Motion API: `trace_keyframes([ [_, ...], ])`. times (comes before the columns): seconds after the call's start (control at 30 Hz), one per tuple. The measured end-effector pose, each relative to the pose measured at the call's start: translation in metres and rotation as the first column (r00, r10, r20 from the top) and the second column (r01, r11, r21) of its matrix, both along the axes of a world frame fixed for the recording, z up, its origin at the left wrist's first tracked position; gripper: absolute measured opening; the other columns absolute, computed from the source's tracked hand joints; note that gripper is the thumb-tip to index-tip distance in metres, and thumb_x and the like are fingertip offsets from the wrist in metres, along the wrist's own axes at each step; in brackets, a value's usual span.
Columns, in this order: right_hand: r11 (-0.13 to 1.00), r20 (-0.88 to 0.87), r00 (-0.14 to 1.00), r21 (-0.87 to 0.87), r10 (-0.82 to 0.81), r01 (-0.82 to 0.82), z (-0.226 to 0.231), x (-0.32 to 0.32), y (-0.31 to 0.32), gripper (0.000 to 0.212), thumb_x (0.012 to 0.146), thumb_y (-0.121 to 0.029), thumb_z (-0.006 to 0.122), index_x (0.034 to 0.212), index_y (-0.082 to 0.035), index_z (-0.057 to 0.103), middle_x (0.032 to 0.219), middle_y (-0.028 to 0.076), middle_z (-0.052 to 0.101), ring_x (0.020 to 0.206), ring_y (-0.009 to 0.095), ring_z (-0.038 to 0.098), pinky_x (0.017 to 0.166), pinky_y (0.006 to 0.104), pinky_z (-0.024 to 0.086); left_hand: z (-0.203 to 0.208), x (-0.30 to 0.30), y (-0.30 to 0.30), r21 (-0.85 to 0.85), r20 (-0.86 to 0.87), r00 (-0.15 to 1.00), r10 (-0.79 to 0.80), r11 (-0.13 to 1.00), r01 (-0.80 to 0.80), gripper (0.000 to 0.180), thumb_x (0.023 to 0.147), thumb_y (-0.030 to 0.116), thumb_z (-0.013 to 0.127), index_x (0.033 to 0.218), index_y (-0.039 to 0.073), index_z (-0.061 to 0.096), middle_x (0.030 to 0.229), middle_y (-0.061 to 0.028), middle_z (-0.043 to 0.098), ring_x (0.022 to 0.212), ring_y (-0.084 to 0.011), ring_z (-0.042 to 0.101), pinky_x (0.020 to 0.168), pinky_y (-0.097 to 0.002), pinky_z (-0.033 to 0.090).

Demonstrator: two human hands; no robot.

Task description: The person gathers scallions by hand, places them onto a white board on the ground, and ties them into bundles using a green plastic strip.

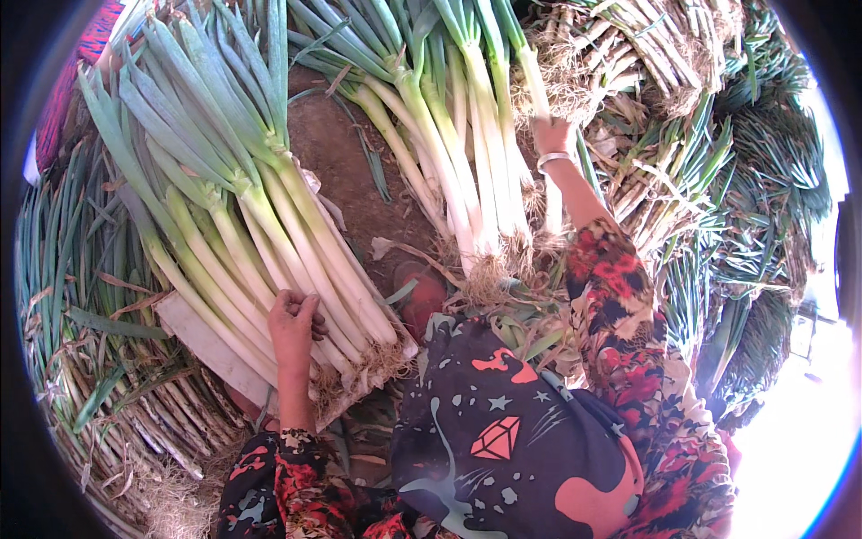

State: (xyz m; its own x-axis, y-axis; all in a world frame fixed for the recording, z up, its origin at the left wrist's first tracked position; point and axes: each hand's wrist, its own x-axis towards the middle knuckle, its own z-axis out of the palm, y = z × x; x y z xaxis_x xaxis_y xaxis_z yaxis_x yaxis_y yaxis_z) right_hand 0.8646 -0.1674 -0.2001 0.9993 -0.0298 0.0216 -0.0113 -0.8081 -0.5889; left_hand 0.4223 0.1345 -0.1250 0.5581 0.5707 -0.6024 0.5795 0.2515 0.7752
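My left hand [296, 321], fingers curled, rests over the white stalks of a row of long green onions [256, 211]. They lie side by side on a pale board [211, 346], roots toward me and green leaves away; whatever the fingers may hold is hidden. Farther off to the right, my right hand [555, 139], with a light bracelet at the wrist, is closed around the stalk of one green onion [537, 85]. To the left of that hand lies a second group of green onions [467, 162], with tangled roots at the near end.
Unpeeled onions [135, 395] with dry brownish stalks are piled at the left. More bundles lie at the upper right [646, 45] and along the right [763, 189]. Brown soil [337, 148] shows between the two groups. Loose peeled leaves [530, 337] lie by my knee, covered in dark patterned cloth [503, 395].
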Motion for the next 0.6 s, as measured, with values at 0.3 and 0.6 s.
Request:
trace_keyframes([
  [0.3, 0.938, -0.369, 0.880, 0.286, 0.298, -0.197, 0.033, -0.046, 0.052, 0.089, 0.057, -0.051, 0.079, 0.110, 0.014, 0.051, 0.107, 0.030, 0.057, 0.098, 0.032, 0.060, 0.083, 0.0365, 0.048, 0.001, 0.000, -0.001, -0.019, -0.010, 1.000, 0.017, 1.000, -0.017, 0.018, 0.085, 0.013, 0.061, 0.079, 0.004, 0.046, 0.056, -0.0049, 0.054, 0.042, -0.0122, 0.052, 0.035, -0.0233, 0.038],
  [0.6, 0.957, -0.350, 0.898, 0.201, 0.268, -0.208, 0.030, -0.038, 0.067, 0.111, 0.045, -0.034, 0.086, 0.122, 0.019, 0.027, 0.107, 0.025, 0.056, 0.100, 0.029, 0.057, 0.089, 0.0332, 0.046, 0.002, 0.005, 0.001, -0.008, -0.025, 1.000, -0.003, 1.000, 0.003, 0.020, 0.084, 0.013, 0.061, 0.077, 0.003, 0.045, 0.055, -0.0068, 0.054, 0.040, -0.0141, 0.052, 0.035, -0.0248, 0.039],
])
